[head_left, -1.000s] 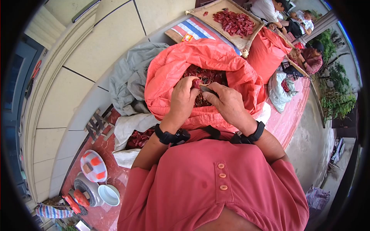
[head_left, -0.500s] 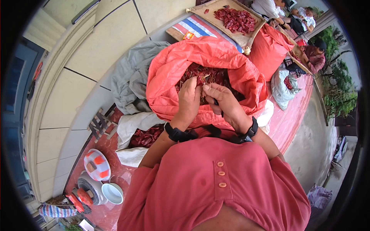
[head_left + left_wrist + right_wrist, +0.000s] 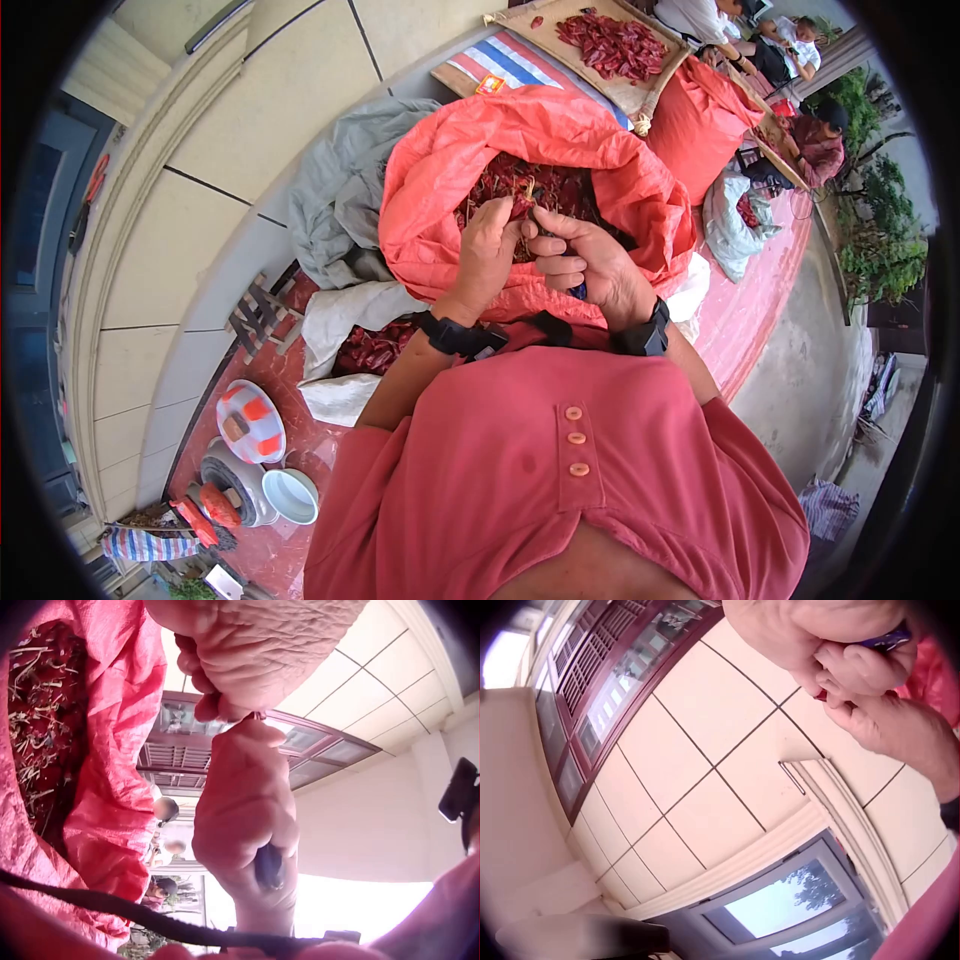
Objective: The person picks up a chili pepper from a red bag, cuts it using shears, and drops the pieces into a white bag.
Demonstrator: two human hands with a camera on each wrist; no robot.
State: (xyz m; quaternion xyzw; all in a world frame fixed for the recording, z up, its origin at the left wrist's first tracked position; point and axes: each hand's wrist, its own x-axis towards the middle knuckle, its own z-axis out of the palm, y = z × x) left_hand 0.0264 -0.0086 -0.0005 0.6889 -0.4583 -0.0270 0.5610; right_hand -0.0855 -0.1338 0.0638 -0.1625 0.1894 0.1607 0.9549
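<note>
Over the mouth of a red woven sack (image 3: 425, 185), both hands meet at a dried red chilli (image 3: 521, 208). My left hand (image 3: 484, 258) pinches the chilli between thumb and fingertips, a pale stem showing above it. My right hand (image 3: 598, 268) curls its lower fingers around a small tool with a dark blue handle (image 3: 885, 640); the tool's working end is hidden. The right thumb and forefinger come together right beside the chilli. Inside the sack lie dark red chillies and pale stem bits (image 3: 45, 727).
A grey cloth sack (image 3: 340, 200) stands at left, and a white sack (image 3: 345, 400) of chillies lies near my left forearm. Behind are a woven tray (image 3: 535, 45) of chillies and a full red sack (image 3: 700, 130). Basins (image 3: 291, 497) sit lower left; people sit at upper right.
The right hand has turned: the grey blade seen by the chilli a second ago is out of sight, and its fingers now curl toward the palm. The left hand stays at the chilli.
</note>
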